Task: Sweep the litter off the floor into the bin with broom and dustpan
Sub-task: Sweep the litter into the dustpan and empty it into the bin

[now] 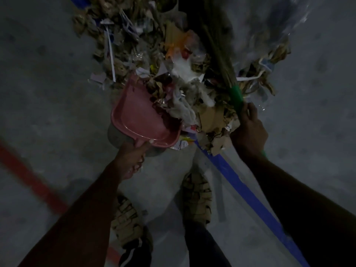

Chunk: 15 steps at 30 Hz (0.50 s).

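Litter (185, 74), mostly torn cardboard, paper and plastic, lies heaped on the grey floor (48, 93) ahead of my sandals (196, 199), its near edge spilling into the pink dustpan (138, 120). My left hand (133, 160) curls round the pan's handle, tilting its mouth into the pile. My right hand (248, 132) grips the broom (221, 60) at its green collar, bristles lying across the heap. Bare floor opens left and right. Blue tape (246, 191) runs past my right foot; a red line (32, 180) crosses at left.

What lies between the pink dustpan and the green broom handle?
In the head view, a heap of litter, torn cardboard, paper and wrappers, fills the stretch between the dustpan and the broom handle.
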Available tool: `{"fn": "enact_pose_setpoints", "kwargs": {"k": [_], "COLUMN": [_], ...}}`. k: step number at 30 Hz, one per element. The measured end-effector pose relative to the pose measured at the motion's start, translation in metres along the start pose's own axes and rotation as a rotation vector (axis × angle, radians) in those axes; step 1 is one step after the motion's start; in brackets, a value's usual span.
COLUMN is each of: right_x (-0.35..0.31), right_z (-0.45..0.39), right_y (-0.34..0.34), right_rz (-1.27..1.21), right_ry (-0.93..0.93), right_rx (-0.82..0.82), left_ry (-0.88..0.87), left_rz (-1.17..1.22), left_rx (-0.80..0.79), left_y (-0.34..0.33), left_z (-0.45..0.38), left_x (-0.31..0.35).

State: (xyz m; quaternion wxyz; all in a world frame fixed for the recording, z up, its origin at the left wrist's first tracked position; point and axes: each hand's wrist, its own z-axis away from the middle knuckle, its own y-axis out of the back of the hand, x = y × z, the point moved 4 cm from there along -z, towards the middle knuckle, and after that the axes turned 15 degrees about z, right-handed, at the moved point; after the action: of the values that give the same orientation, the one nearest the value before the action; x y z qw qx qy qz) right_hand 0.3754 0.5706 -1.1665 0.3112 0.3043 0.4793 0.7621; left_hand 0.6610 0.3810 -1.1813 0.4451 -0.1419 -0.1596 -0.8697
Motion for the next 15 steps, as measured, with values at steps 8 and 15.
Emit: {"fn": "enact_pose_setpoints", "kwargs": {"k": [8,15], "right_x": [-0.002,-0.030], "right_z": [-0.004,0.036], "right_y": [-0.026,-0.047], "right_rz": [-0.071,-0.214], "right_ry": [0.144,0.217], "right_rx": [-0.143,-0.210], "left_ry": [-0.047,-0.029], "left_rz": [-0.057,-0.135], "left_rx": [-0.019,-0.041], "left_y": [0.006,0.010], "left_z": [-0.006,-0.011], "left_x": [0.011,0.013]}}
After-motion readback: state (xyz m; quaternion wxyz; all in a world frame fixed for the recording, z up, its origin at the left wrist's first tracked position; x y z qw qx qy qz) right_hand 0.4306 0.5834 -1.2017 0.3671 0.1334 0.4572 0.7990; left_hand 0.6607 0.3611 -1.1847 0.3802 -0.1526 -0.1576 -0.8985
